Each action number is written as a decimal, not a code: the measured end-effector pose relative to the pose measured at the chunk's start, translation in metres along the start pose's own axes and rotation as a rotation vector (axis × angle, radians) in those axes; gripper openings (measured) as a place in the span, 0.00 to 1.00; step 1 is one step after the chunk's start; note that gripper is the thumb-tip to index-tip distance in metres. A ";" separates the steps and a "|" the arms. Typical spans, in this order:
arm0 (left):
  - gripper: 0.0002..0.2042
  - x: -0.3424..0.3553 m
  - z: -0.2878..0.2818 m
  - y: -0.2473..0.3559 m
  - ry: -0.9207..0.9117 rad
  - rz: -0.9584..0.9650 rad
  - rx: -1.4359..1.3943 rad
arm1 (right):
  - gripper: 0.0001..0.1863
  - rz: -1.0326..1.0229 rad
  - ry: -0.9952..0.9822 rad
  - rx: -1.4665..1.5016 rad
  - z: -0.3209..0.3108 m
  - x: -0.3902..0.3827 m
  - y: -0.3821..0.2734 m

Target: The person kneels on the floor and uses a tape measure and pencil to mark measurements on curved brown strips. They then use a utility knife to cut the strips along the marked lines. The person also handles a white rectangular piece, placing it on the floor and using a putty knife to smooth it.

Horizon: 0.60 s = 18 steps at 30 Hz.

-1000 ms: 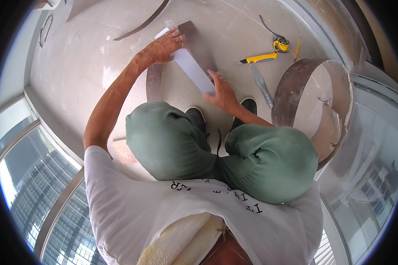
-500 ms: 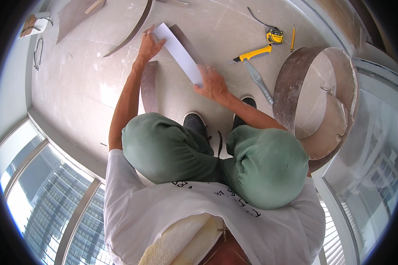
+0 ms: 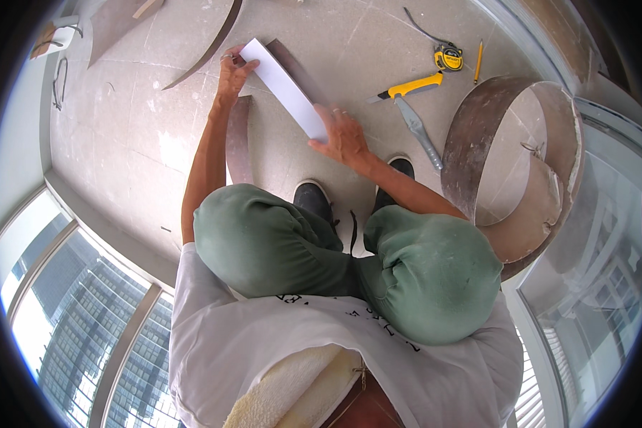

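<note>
A flat white strip slants across the space in front of me, held at both ends. My left hand is closed on its far left end, thumb on top. At the near right end, my right hand grips the edge with the thumb below and the fingers over it. Along the strip's right side shows a dull brown band, partly hidden by the white strip. Another curved brown strip lies beside my left forearm.
To the right lie a yellow utility knife, a grey-handled tool, a yellow tape measure and a pencil. A large coil of brown sheet stands near the glass door. A long curved strip lies far left.
The far left end of the white strip, with my left hand on it, has shifted slightly left. Both hands keep their hold. The view has moved a little.
</note>
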<state>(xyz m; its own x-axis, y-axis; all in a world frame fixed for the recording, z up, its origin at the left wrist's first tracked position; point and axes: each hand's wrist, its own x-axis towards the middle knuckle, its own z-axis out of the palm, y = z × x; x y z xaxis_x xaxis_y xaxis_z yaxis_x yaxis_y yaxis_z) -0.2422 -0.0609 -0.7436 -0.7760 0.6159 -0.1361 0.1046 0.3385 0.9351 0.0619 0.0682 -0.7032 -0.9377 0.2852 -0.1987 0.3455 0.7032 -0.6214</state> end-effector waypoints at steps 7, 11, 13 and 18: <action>0.25 -0.009 0.004 0.015 0.019 0.083 -0.089 | 0.44 0.001 -0.011 -0.017 0.001 0.002 0.000; 0.29 -0.013 0.002 0.013 0.016 0.050 -0.022 | 0.44 0.008 -0.020 -0.027 0.000 0.002 -0.002; 0.26 -0.007 0.003 0.013 0.030 0.089 0.013 | 0.44 -0.009 0.040 -0.021 0.007 0.000 0.001; 0.25 -0.007 0.002 0.008 0.082 0.087 0.120 | 0.42 -0.049 0.128 0.144 0.005 -0.031 0.015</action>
<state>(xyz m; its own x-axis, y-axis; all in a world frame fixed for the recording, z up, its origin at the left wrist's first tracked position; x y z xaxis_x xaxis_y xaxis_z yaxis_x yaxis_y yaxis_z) -0.2345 -0.0605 -0.7355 -0.8083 0.5882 -0.0247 0.2434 0.3721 0.8957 0.0960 0.0671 -0.7103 -0.9375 0.3402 -0.0733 0.2823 0.6201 -0.7320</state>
